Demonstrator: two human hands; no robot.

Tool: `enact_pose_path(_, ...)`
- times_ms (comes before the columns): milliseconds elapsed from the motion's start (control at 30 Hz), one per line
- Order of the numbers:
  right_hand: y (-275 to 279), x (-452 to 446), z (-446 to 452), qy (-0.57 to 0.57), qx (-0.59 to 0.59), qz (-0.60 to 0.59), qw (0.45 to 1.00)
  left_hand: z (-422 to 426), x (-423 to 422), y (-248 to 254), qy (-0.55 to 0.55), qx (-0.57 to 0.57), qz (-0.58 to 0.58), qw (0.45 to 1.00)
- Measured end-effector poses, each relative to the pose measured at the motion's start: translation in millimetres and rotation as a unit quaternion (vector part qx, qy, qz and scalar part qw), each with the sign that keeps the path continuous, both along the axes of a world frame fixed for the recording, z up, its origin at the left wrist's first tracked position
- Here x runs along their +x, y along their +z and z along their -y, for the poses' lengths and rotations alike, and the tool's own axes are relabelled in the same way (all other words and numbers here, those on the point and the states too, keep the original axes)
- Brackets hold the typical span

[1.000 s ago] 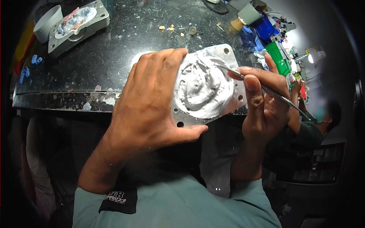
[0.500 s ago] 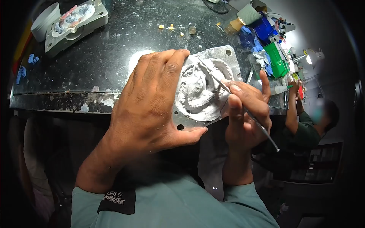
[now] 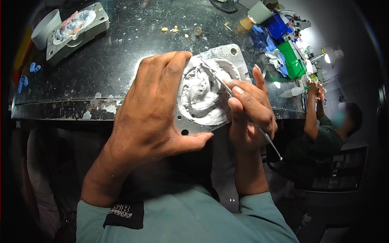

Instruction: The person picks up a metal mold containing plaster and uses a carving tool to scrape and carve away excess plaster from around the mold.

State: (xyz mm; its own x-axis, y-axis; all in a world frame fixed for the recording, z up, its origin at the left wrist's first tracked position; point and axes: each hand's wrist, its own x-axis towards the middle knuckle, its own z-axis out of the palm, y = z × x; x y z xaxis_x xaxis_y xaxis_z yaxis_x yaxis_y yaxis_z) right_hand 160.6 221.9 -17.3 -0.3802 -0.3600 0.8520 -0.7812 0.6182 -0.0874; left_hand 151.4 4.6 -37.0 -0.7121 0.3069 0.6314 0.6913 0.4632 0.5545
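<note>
My left hand (image 3: 150,103) is wrapped round the left side of a metal dental flask half (image 3: 221,52), its thumb along the near edge. White plaster (image 3: 202,99) with a curved, rough-surfaced ridge fills the flask. Between thumb and fingers, my right hand (image 3: 255,111) grips a thin metal dental carver (image 3: 272,146) with a ribbed shaft, like a pen. The carver's upper end reaches the plaster at the upper right of the ridge; whether the tip is pressed in cannot be made out. The right little finger sticks up, apart from the tool.
Another flask half (image 3: 104,19) with bluish and pink material leans by a white cup (image 3: 45,30) at far left. Blue scraps (image 3: 35,67) and yellowish crumbs (image 3: 175,29) lie on the black bench (image 3: 133,24). A green bin (image 3: 294,62) stands right; beyond it sits a co-worker (image 3: 326,135).
The flask and both hands appear further left, while the whole view has shifted slightly. The carver has moved with my right hand and still reaches the plaster. Both grips stay the same.
</note>
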Motion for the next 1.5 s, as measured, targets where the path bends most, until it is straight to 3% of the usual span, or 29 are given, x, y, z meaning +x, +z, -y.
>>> enact_pose_path(100, -13.1, -6.1, -4.2, 0.052, -0.099, 0.022, 0.993, -0.3, -0.3, 0.3, 0.001, -0.001, -0.005, 1.0)
enact_pose_path(833, 0.2, -7.9, -3.1, 0.052, -0.063, 0.059, 0.995, 0.6, -0.3, 1.9, 0.004, -0.004, 0.003, 1.0)
enact_pose_path(933, -8.3, -7.1, -3.0, 0.07, -0.152, 0.084, 0.982, -0.3, -0.2, 1.9, 0.005, -0.004, 0.001, 1.0)
enact_pose_path(1233, -5.2, -8.2, -3.9, 0.061, -0.091, 0.07, 0.991, -0.7, 0.0, 1.0, 0.006, 0.004, 0.008, 1.0)
enact_pose_path(1333, -1.2, -8.3, -3.6, 0.069, -0.109, 0.093, 0.987, -0.7, -0.5, 0.5, 0.006, -0.001, 0.003, 1.0)
enact_pose_path(1500, -9.4, -8.9, 5.0, 0.094, -0.239, 0.098, 0.961, -1.5, 0.0, 0.0, 0.01, 0.005, 0.002, 1.0)
